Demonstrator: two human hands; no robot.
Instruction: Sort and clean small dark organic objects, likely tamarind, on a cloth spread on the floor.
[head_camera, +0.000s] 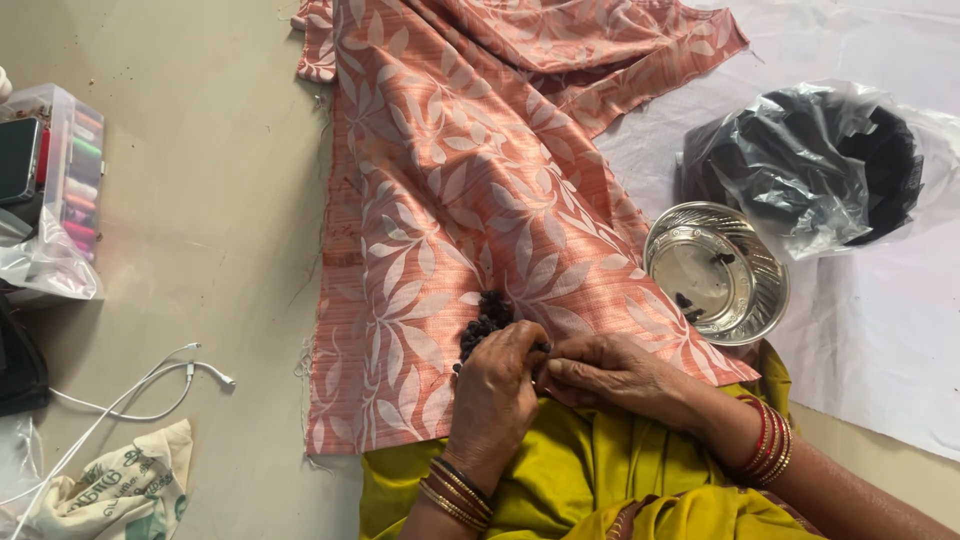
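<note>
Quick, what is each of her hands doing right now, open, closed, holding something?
Left hand: fingers curled shut, pinching at the small dark beads on the pink leaf-patterned cloth.
Right hand: fingers pinched together beside the left; what it grips cannot be told.

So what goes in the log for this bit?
left hand: on dark beads | right hand: pinching beside it | under: pink leaf cloth | near: steel bowl

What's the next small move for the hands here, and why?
Probably the left hand picks another piece from the pile of small dark pieces on the pink leaf-print cloth: both hands meet right beside it, and the right hand pinches there.
</note>
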